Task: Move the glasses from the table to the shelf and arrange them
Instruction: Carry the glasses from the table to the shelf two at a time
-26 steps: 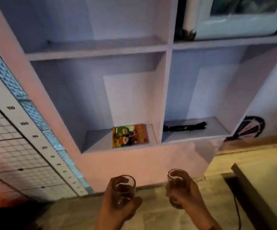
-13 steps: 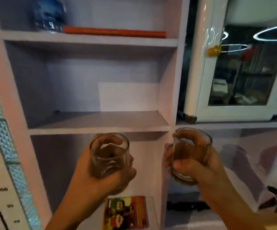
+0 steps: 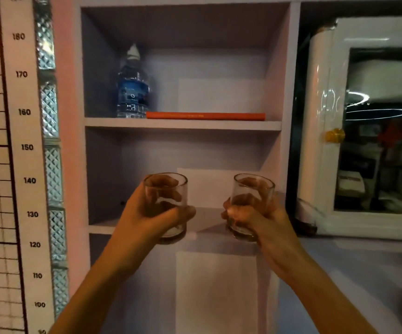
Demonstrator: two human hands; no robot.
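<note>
Now, left hand: we grip a short clear glass tumbler, upright, at the near edge of the pale middle shelf.
Right hand: closed around a second clear tumbler, just right.
Doing it well: we set both down level, side by side, apart.

On your left a height chart runs up the wall, printed in dark figures: 180, 170, 160, 150, 140, 130, 120, 110 and 100, from top to bottom. You will find the blue label of the water bottle too blurred to read, likewise the small marks on the orange book spine.
</note>
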